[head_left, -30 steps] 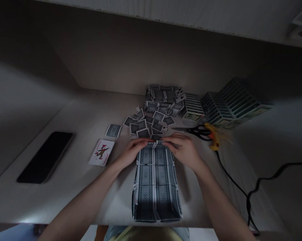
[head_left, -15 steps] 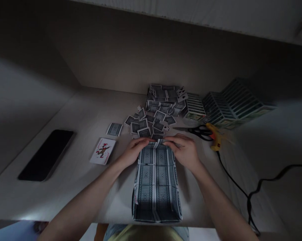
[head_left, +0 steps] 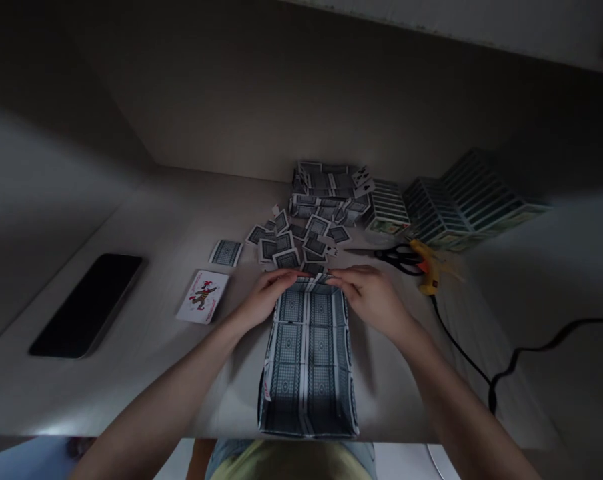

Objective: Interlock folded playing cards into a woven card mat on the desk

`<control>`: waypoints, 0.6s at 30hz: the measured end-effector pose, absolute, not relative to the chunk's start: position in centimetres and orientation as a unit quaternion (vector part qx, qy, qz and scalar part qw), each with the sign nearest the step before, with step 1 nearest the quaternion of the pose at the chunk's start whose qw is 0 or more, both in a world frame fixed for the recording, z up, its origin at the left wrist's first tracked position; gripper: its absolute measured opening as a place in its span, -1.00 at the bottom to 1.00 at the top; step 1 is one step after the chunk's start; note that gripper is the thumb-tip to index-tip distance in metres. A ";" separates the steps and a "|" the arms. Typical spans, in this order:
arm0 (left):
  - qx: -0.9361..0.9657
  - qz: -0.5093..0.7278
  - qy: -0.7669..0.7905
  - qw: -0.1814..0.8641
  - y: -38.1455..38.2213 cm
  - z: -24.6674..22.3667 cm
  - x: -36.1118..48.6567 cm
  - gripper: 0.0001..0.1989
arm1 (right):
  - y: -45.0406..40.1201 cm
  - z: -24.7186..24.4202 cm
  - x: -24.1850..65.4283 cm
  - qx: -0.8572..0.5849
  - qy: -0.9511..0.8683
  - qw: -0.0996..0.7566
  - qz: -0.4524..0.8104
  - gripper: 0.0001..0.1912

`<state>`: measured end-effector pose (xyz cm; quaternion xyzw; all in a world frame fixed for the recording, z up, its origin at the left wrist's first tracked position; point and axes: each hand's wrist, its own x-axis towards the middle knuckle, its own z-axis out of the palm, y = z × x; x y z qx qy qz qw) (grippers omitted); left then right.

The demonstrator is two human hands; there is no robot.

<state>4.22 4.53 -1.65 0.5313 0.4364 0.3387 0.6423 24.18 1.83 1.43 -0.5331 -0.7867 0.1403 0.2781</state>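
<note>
In front of me on the table lies an open box made of playing cards (head_left: pixel 306 360), its patterned card backs facing up inside. My left hand (head_left: pixel 269 297) grips the left part of the box's far wall, thumb toward the inside. Opposite it, my right hand (head_left: pixel 366 293) pinches the right part of that same wall. Both hands' fingertips are partly hidden behind the wall. Just beyond them lies a loose heap of cut card pieces (head_left: pixel 286 259). Left of the box are a stack of cards with a joker on top (head_left: pixel 203 297) and a curved card (head_left: pixel 226 253).
A black phone (head_left: pixel 87 307) lies at the left. At the back stands another structure of cards (head_left: pixel 331 187), beside stacked card boxes (head_left: pixel 481 200). Black-handled scissors (head_left: pixel 401 259) and a yellow glue gun (head_left: pixel 427 270) lie at the right, with a black cord (head_left: pixel 464 357) trailing off.
The view has shifted slightly. Both hands stay on the far wall of the box, with only a slight change in the fingers.
</note>
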 end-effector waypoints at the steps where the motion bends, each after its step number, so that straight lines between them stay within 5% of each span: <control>1: 0.533 0.340 0.436 0.641 4.5 -1.6 4.2 -0.71 | 1.8 1.9 24.1 -0.521 -0.799 0.264 0.144 -0.78; 18: 0.550 0.341 0.412 0.641 4.6 -1.4 4.1 -0.73 | 1.1 2.4 23.3 -0.493 -0.852 0.176 -0.003 -0.58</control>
